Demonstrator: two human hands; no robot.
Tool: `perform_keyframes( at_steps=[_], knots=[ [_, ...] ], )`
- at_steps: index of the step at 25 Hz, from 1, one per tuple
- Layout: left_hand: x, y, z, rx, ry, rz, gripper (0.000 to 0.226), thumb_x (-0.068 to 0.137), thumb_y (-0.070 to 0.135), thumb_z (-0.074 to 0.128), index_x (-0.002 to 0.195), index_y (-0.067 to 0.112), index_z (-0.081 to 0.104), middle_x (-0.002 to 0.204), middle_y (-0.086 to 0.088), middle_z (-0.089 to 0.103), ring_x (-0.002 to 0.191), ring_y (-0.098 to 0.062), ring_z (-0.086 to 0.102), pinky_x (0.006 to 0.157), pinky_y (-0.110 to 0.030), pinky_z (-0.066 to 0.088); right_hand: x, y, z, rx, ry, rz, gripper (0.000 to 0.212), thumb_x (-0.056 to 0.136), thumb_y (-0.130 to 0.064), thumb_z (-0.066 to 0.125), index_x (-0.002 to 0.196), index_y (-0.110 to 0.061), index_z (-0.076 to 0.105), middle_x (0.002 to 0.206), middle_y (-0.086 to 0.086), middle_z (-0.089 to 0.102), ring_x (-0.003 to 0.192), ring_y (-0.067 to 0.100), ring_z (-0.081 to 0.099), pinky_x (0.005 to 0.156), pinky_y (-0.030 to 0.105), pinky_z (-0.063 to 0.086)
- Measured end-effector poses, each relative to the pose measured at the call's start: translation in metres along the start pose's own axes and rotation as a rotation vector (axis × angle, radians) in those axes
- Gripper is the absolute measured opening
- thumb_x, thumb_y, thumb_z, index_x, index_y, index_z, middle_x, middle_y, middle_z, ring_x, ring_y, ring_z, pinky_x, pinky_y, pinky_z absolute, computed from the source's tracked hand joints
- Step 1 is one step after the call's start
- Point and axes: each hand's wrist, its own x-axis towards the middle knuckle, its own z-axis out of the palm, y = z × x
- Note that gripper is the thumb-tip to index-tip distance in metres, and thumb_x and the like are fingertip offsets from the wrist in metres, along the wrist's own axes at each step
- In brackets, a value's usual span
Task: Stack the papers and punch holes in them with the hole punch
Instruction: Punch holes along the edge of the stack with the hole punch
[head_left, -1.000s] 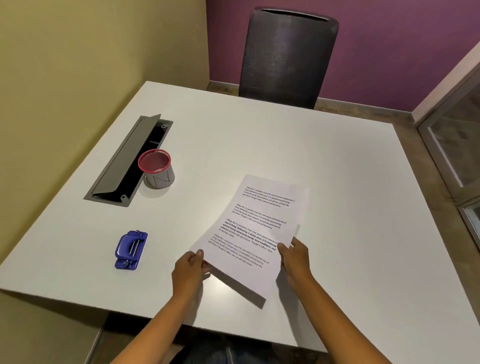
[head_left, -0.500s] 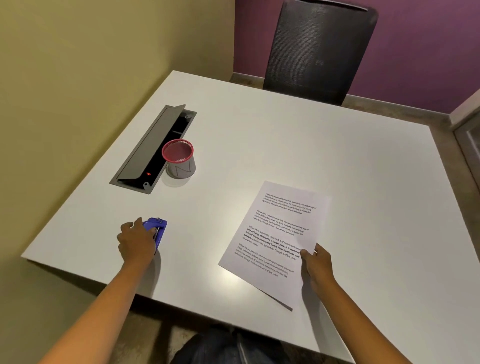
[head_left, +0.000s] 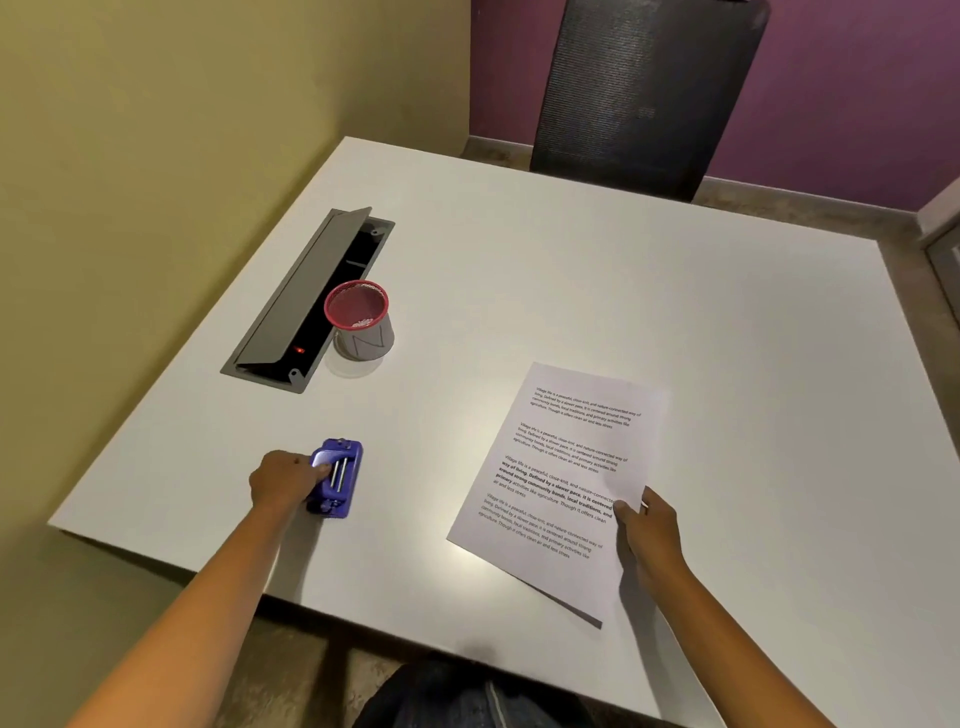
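Observation:
A stack of printed white papers (head_left: 561, 467) lies tilted on the white table (head_left: 571, 270), its near corner raised a little off the surface. My right hand (head_left: 647, 530) pinches the stack's right edge near the bottom. A small blue hole punch (head_left: 337, 478) sits near the table's front left edge, tipped so its underside with two metal rods shows. My left hand (head_left: 283, 483) grips the punch from its left side.
A mesh pen cup with a pink rim (head_left: 358, 319) stands beside an open grey cable hatch (head_left: 306, 301) at the left. A black mesh chair (head_left: 644, 88) stands behind the far edge. A yellow wall runs along the left.
My left hand left the papers, reached left and took hold of the hole punch, which is now tipped up. My right hand kept the papers, which moved slightly right.

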Motion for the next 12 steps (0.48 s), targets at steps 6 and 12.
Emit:
perform_keyframes(
  at_steps=[6, 12],
  knots=[
    [-0.025, 0.041, 0.04, -0.183, -0.171, 0.075, 0.021, 0.079, 0.012, 0.071, 0.065, 0.009, 0.056, 0.066, -0.01, 0.056, 0.065, -0.024, 0.054, 0.071, -0.033, 0.049, 0.003, 0.002, -0.008, -0.108, -0.005, -0.048, 0.03, 0.089, -0.006, 0.054, 0.117, -0.012, 0.063, 0.109, 0.006, 0.07, 0.1, 0.027, 0.064, 0.089, 0.038, 0.049],
    [-0.038, 0.085, 0.088, -0.224, -0.248, 0.089, 0.013, 0.08, 0.015, 0.07, 0.072, 0.008, 0.062, 0.072, -0.01, 0.06, 0.067, -0.025, 0.055, 0.073, -0.033, 0.049, 0.004, -0.009, -0.016, -0.16, 0.001, -0.074, 0.024, 0.09, -0.005, 0.053, 0.111, -0.011, 0.063, 0.1, 0.004, 0.068, 0.093, 0.026, 0.062, 0.078, 0.029, 0.041]
  ],
)
